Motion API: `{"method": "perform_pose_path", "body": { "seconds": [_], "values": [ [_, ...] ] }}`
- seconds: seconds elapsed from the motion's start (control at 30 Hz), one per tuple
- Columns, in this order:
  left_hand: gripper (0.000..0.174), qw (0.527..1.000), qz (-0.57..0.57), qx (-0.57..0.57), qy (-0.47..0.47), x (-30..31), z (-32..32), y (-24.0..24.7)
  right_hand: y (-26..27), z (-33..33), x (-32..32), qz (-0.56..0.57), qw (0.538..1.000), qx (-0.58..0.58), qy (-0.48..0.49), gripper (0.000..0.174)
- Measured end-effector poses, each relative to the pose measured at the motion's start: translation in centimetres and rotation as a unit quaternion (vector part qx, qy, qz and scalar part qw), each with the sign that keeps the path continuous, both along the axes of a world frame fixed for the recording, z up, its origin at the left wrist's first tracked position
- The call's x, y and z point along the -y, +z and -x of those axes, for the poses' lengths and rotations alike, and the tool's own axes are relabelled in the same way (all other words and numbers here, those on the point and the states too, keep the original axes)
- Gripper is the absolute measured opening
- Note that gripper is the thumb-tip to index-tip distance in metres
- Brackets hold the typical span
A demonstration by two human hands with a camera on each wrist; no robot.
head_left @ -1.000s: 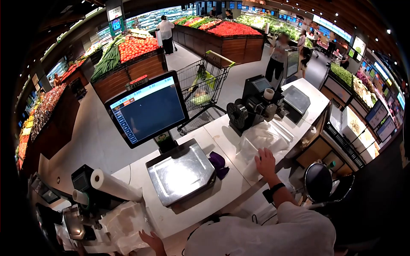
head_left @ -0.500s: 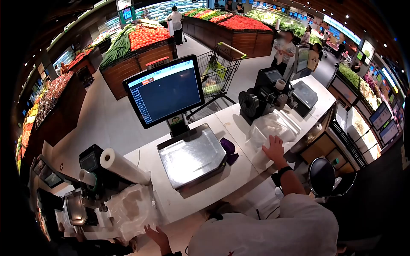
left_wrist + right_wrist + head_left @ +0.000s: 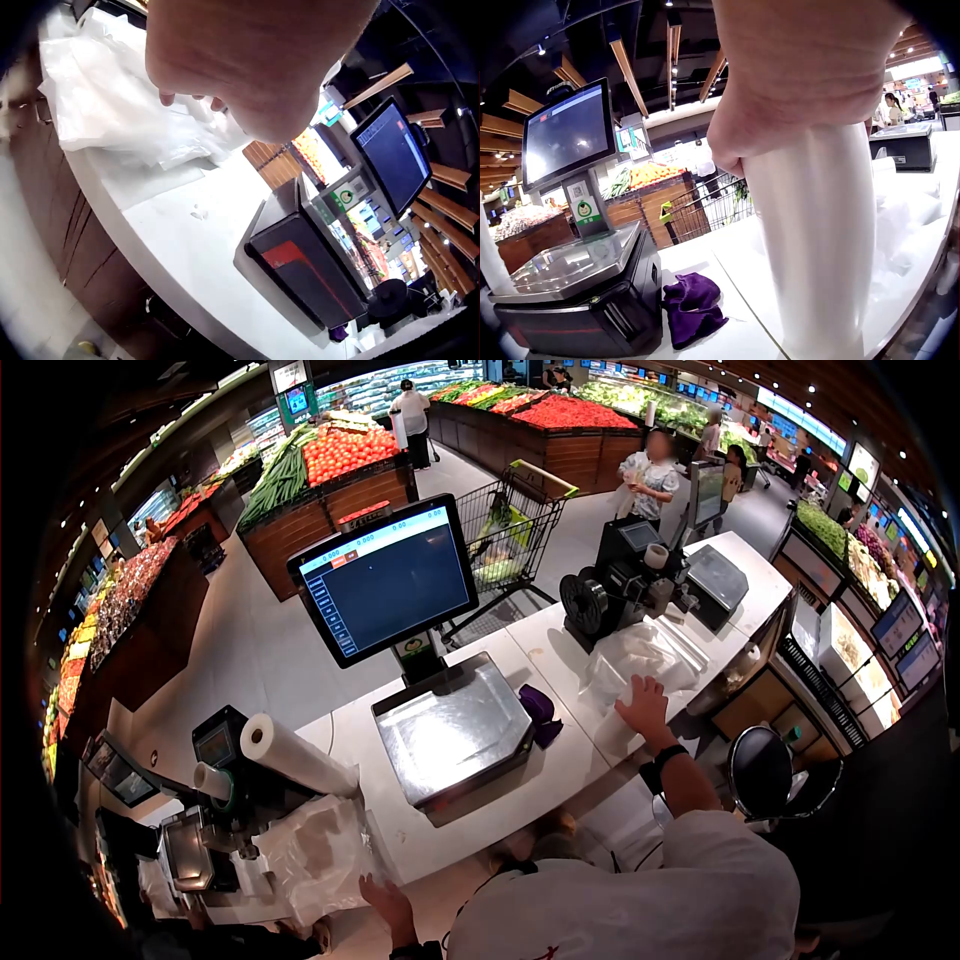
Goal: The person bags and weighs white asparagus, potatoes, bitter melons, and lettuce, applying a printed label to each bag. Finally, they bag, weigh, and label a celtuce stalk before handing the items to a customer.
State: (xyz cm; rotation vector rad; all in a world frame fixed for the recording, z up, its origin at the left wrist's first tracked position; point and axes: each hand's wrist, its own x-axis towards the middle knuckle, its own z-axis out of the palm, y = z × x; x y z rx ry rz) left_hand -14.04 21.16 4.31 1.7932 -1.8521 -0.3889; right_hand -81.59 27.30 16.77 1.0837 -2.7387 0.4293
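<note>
A white roll (image 3: 817, 240) stands on end at the near edge of the worktop (image 3: 430, 847), its long axis upright and its upper end under the right grip (image 3: 645, 708), whose fingers spread over it. The left grip (image 3: 388, 907), fingers apart, is near thin clear bags (image 3: 315, 850); contact is unclear. The screen (image 3: 395, 595) above the scale (image 3: 450, 730) reads zeros, including 0.000; its post's green label (image 3: 585, 211) has a round logo, lettering too small to read.
</note>
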Motion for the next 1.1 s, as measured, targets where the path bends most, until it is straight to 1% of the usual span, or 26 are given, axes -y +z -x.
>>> {"method": "perform_pose_path", "body": {
  "seconds": [0.2,0.3,0.37,0.47,0.57,0.6,0.67,0.7,0.77,0.83,0.9,0.93,0.97,1.0,1.03,1.07,1.1],
  "values": [
    [0.050,0.999,-0.032,0.015,0.007,0.2,5.1,2.5,0.0,1.1,0.2,-0.004,0.999,-0.008,0.039,0.065],
    [0.050,0.998,-0.035,0.048,0.007,0.6,7.5,1.9,-0.4,2.0,0.3,-0.010,0.997,-0.009,0.074,0.061],
    [0.049,0.998,-0.027,0.047,0.005,0.8,9.6,1.4,-0.2,2.5,0.2,0.000,0.994,-0.014,0.107,0.057],
    [0.048,1.000,0.001,0.029,-0.007,0.7,13.5,1.6,-0.1,3.2,0.1,0.018,0.989,0.009,0.150,0.050],
    [0.047,1.000,0.014,0.011,-0.018,0.9,17.8,1.4,1.5,4.9,0.5,-0.035,0.971,0.111,0.207,0.052],
    [0.048,1.000,0.015,0.005,-0.020,1.1,19.3,1.5,1.2,6.2,1.0,-0.015,0.958,0.182,0.223,0.053],
    [0.048,1.000,0.009,-0.013,-0.016,1.3,22.2,1.7,0.7,9.2,2.6,0.023,0.912,0.321,0.253,0.055],
    [0.048,1.000,0.005,-0.022,-0.014,1.3,23.5,1.9,1.7,10.1,3.3,0.065,0.900,0.348,0.256,0.056],
    [0.050,0.998,0.023,-0.035,-0.039,1.3,26.0,2.7,4.8,11.1,5.4,0.143,0.867,0.401,0.260,0.057],
    [0.054,0.997,0.039,-0.033,-0.050,0.7,27.8,2.8,5.8,13.0,9.2,0.202,0.828,0.452,0.263,0.053],
    [0.055,0.997,0.055,-0.034,-0.042,0.2,29.0,2.8,8.3,13.5,13.0,0.262,0.800,0.463,0.278,0.051],
    [0.055,0.997,0.064,-0.034,-0.038,-0.1,29.4,2.8,10.1,13.8,15.0,0.238,0.856,0.368,0.274,0.051],
    [0.054,0.996,0.076,-0.024,-0.044,-0.3,29.5,2.8,10.7,14.2,17.2,0.268,0.859,0.361,0.245,0.054],
    [0.054,0.998,0.056,-0.030,-0.025,-0.8,29.7,3.2,11.2,14.6,19.5,0.310,0.877,0.277,0.239,0.057],
    [0.054,0.999,0.035,-0.037,-0.006,-1.2,30.1,3.8,12.4,14.7,21.3,0.322,0.878,0.267,0.234,0.061],
    [0.054,0.999,0.016,-0.044,0.013,-1.7,30.1,4.2,13.3,14.7,22.7,0.339,0.884,0.226,0.231,0.067],
    [0.052,0.999,0.024,-0.037,0.021,-2.0,29.8,3.8,12.9,15.7,24.9,0.342,0.884,0.229,0.222,0.071]
  ]
}}
